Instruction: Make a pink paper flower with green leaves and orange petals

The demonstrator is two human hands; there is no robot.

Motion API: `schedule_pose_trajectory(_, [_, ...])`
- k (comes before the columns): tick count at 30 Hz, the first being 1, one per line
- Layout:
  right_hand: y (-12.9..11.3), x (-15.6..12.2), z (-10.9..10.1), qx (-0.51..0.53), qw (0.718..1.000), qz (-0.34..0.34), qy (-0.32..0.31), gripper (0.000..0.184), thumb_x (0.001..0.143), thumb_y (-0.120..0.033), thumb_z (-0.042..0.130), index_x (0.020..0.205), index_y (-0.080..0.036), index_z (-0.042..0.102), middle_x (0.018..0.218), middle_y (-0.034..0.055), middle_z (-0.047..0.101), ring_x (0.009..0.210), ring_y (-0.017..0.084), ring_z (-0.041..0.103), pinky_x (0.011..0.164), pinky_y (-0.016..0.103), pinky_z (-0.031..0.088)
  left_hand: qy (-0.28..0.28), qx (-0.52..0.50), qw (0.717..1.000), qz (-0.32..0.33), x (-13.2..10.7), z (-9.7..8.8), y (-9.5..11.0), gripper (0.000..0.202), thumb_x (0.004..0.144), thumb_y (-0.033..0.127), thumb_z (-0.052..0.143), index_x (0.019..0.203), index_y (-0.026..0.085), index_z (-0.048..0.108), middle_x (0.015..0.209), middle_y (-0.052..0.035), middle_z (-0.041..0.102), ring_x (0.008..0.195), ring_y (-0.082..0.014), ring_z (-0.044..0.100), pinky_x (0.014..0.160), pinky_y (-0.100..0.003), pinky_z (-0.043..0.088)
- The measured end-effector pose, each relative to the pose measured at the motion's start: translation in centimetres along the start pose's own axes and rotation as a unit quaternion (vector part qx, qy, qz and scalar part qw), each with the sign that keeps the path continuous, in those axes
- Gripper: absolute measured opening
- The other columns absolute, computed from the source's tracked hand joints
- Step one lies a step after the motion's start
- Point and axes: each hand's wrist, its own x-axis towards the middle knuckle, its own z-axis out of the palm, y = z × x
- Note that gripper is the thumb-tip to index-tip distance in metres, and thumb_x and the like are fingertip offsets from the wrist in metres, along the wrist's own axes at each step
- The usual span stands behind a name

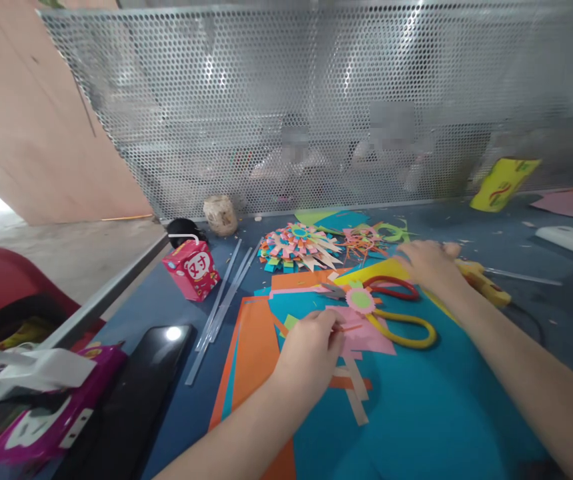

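Observation:
My left hand (pixel 311 350) is closed, thumb and fingertips pinched on a thin orange paper strip (pixel 352 328). Below it is a pink paper sheet (pixel 373 339) on stacked blue paper (pixel 426 400). Scissors (pixel 401 332) with one red and one yellow handle loop lie just beyond, and a scalloped pink and green paper disc (pixel 361 300) covers their pivot. My right hand (pixel 429 265) reaches over a yellow paper sheet (pixel 371 272), fingers apart and slightly blurred; its fingertips are partly hidden. Beside that wrist lies a yellow glue gun (pixel 486 283). Cut strips (pixel 356 400) lie near my left hand.
Clear glue sticks (pixel 226 293), a red drink box (pixel 192 270) and a black phone (pixel 131 393) are on the left. A fringed paper rosette (pixel 299 245) and paper shreds (pixel 363 241) sit at the back, before a perforated metal panel (pixel 266 100). A yellow packet (pixel 503 183) stands far right.

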Motion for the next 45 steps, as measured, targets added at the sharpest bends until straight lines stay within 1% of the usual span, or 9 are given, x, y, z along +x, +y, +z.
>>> schedule_pose_trajectory(8, [-0.7, -0.1, -0.1, -0.058, 0.997, -0.025, -0.043, 0.027, 0.087, -0.033, 0.053, 0.109, -0.016, 0.055, 0.110, 0.0063, 0.058, 0.093, 0.019, 0.058, 0.079, 0.041, 0.049, 0.004, 0.000, 1.000, 0.005, 0.0, 0.0, 0.1, 0.023, 0.076, 0.010, 0.047, 0.090, 0.020, 0.063, 0.093, -0.0060, 0.068, 0.083, -0.0190, 0.063, 0.072, -0.028, 0.048])
schedule_pose_trajectory(20, [-1.8, 0.0, -1.0, -0.127, 0.989, -0.043, -0.064, 0.024, 0.087, -0.031, 0.054, 0.105, -0.016, 0.057, 0.105, 0.0054, 0.060, 0.092, 0.019, 0.058, 0.080, 0.042, 0.048, 0.000, -0.007, 1.000, 0.006, -0.1, -0.1, 0.2, 0.022, 0.077, 0.011, 0.048, 0.092, 0.019, 0.063, 0.095, -0.0073, 0.068, 0.085, -0.0196, 0.063, 0.073, -0.029, 0.048])
schedule_pose_trajectory(28, [-1.9, -0.4, -1.9, -0.108, 0.991, -0.058, -0.048, 0.019, 0.086, -0.031, 0.054, 0.095, -0.015, 0.059, 0.098, 0.0037, 0.061, 0.092, 0.019, 0.057, 0.081, 0.042, 0.045, 0.006, -0.016, 1.000, 0.008, -0.1, 0.0, 0.1, 0.022, 0.077, 0.012, 0.047, 0.090, 0.018, 0.063, 0.091, -0.0072, 0.069, 0.083, -0.0199, 0.063, 0.072, -0.029, 0.048])
schedule_pose_trajectory(32, [-0.9, -0.3, -2.2, -0.085, 0.996, 0.020, -0.030, 0.019, 0.086, -0.034, 0.052, 0.089, -0.016, 0.059, 0.090, 0.0018, 0.060, 0.088, 0.018, 0.056, 0.081, 0.041, 0.042, 0.012, -0.032, 0.999, 0.010, -0.1, 0.0, 0.1, 0.023, 0.075, 0.010, 0.048, 0.089, 0.020, 0.064, 0.089, -0.0053, 0.069, 0.081, -0.0178, 0.063, 0.071, -0.027, 0.048])
schedule_pose_trajectory(35, [0.9, -0.6, -2.5, -0.071, 0.988, 0.138, -0.024, 0.025, 0.088, -0.031, 0.043, 0.088, -0.013, 0.060, 0.086, 0.0117, 0.061, 0.084, 0.026, 0.055, 0.073, 0.045, 0.036, 0.026, -0.119, 0.992, 0.002, 0.0, 0.0, 0.1, 0.023, 0.071, 0.006, 0.050, 0.084, 0.019, 0.064, 0.086, -0.0040, 0.069, 0.081, -0.0170, 0.063, 0.072, -0.027, 0.049])
schedule_pose_trajectory(36, [1.5, -0.8, -2.4, -0.066, 0.981, 0.183, -0.025, 0.032, 0.087, -0.033, 0.040, 0.090, -0.009, 0.061, 0.086, 0.0191, 0.061, 0.084, 0.031, 0.055, 0.070, 0.047, 0.033, 0.033, -0.184, 0.982, -0.013, 0.1, 0.0, 0.1, 0.022, 0.070, 0.005, 0.051, 0.082, 0.018, 0.064, 0.083, -0.0038, 0.069, 0.080, -0.0170, 0.064, 0.071, -0.027, 0.049])
schedule_pose_trajectory(39, [2.9, -1.4, -1.9, -0.046, 0.952, 0.300, -0.048, 0.069, 0.077, -0.059, 0.042, 0.100, 0.003, 0.061, 0.088, 0.0374, 0.058, 0.083, 0.046, 0.052, 0.065, 0.054, 0.025, 0.051, -0.362, 0.928, -0.069, 0.4, 0.0, 0.1, 0.017, 0.068, 0.004, 0.054, 0.078, 0.015, 0.062, 0.075, -0.0031, 0.067, 0.073, -0.0171, 0.067, 0.065, -0.026, 0.051])
schedule_pose_trajectory(42, [3.8, -1.6, -0.8, -0.026, 0.933, 0.352, -0.065, 0.094, 0.064, -0.072, 0.046, 0.108, 0.010, 0.057, 0.093, 0.0429, 0.055, 0.087, 0.052, 0.049, 0.069, 0.060, 0.021, 0.067, -0.418, 0.901, -0.098, 0.8, -0.2, 0.0, 0.013, 0.070, 0.008, 0.056, 0.081, 0.013, 0.057, 0.077, -0.0047, 0.067, 0.073, -0.0181, 0.069, 0.066, -0.027, 0.053])
schedule_pose_trajectory(45, [4.7, -1.4, 0.2, -0.015, 0.932, 0.358, -0.061, 0.091, 0.057, -0.070, 0.054, 0.103, 0.008, 0.061, 0.089, 0.0433, 0.054, 0.087, 0.054, 0.047, 0.067, 0.063, 0.019, 0.083, -0.459, 0.877, -0.114, 1.1, -0.4, -0.2, 0.022, 0.068, 0.013, 0.063, 0.088, 0.014, 0.055, 0.081, -0.0060, 0.069, 0.076, -0.0189, 0.069, 0.071, -0.030, 0.054])
